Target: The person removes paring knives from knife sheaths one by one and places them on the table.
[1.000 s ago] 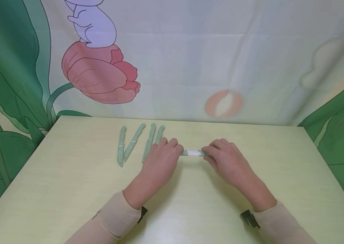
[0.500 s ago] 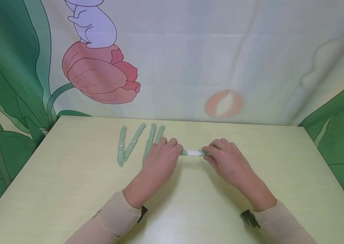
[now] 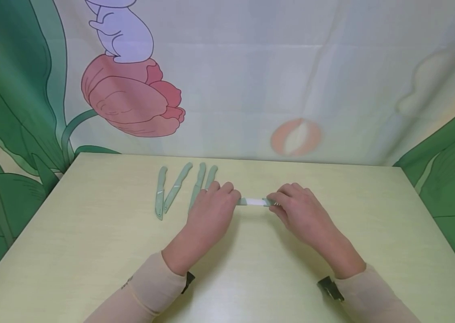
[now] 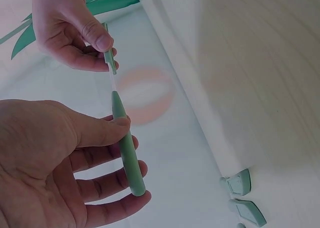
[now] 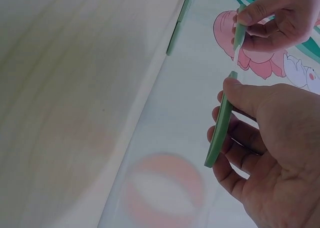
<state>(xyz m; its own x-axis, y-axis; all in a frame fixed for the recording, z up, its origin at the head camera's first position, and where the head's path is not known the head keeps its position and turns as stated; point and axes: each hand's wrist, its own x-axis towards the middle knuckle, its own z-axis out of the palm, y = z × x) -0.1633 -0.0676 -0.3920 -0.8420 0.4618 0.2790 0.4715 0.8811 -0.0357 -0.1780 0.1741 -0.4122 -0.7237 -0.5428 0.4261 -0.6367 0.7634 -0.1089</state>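
Note:
Above the table, a paring knife with a white blade [image 3: 255, 202] is held level between both hands. Its rounded green handle [image 4: 129, 158] lies across the fingers of my left hand [image 3: 214, 213], with the thumb pressing on top. My right hand [image 3: 306, 217] pinches the green sheath [image 5: 220, 125] between thumb and fingers. Between handle and sheath a short length of white blade [image 5: 236, 55] shows; the tip is hidden inside the sheath. Several sheathed green knives [image 3: 177, 188] lie on the table beside my left hand, which partly covers the nearest ones.
The pale wooden table [image 3: 90, 251] runs back to a hanging cloth [image 3: 231, 89] printed with flowers and a rabbit. In the left wrist view, ends of the lying knives [image 4: 250, 213] show at the lower right.

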